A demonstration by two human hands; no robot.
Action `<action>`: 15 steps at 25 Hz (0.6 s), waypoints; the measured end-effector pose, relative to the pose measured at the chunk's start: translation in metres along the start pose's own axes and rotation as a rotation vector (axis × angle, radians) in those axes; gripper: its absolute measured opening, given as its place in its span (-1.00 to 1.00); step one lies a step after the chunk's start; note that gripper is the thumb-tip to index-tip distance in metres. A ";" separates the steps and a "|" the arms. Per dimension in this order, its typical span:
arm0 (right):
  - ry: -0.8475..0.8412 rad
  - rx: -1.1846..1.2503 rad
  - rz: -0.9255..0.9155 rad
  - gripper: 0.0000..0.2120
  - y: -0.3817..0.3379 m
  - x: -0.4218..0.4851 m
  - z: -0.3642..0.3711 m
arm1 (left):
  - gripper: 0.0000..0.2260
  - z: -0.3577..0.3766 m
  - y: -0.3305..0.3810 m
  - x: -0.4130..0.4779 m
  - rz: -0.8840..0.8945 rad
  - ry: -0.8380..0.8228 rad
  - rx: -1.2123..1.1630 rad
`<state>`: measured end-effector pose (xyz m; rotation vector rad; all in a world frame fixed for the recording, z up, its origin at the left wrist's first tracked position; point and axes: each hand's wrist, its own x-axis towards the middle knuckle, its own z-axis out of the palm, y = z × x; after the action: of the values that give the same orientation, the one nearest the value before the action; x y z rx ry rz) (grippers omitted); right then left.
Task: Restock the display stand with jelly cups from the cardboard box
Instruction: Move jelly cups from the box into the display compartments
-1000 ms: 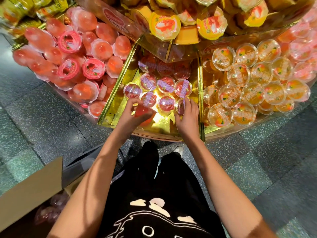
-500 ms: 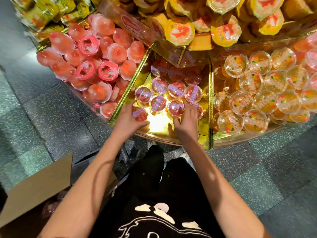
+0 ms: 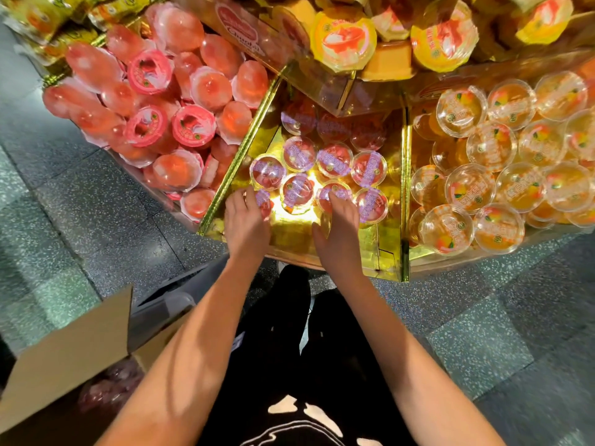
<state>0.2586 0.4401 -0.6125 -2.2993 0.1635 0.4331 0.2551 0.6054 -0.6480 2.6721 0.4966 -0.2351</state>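
Standing on a speckled floor [image 3: 96,220] beside an open cardboard box [image 3: 64,358] at lower left, with pale pink boxed cups [image 3: 106,389] dimly visible inside. Reaching both bare arms forward into the gold middle compartment of the display stand [image 3: 388,249]. Curling the fingers of the left hand [image 3: 246,225] round the near edge of a purple-lidded red jelly cup [image 3: 264,206] at the compartment's front left, just beside the gold divider [image 3: 238,156]. Laying the right hand [image 3: 338,235] with fingers fairly straight and thumb spread wide, fingertips touching the lid of a second cup [image 3: 336,189] in the front row. Just beyond, more purple-lidded cups [image 3: 335,159] packed lid-up in rows, touching one another. Flanked on the left by a heap of pink cups [image 3: 193,125] and on the right by clear orange cups [image 3: 491,146]. Topped, farthest back, by an upper tier of yellow cups [image 3: 343,40].
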 end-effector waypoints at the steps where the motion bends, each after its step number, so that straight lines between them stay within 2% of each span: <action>1: -0.007 0.007 0.002 -0.42 0.002 0.001 0.002 | -0.48 0.003 -0.002 0.002 0.011 0.005 0.022; 6: -0.024 0.008 -0.007 -0.45 0.003 0.003 0.006 | -0.36 0.008 -0.002 0.001 -0.009 -0.060 0.124; 9: -0.040 -0.009 0.003 -0.45 0.002 0.005 0.005 | -0.44 0.008 -0.004 0.002 -0.039 -0.023 0.112; 15: -0.063 -0.025 0.021 -0.43 0.001 0.009 -0.001 | -0.45 0.000 -0.004 0.002 -0.059 -0.097 0.054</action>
<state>0.2670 0.4389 -0.6162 -2.3067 0.1525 0.5200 0.2553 0.6091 -0.6502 2.6847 0.5466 -0.3987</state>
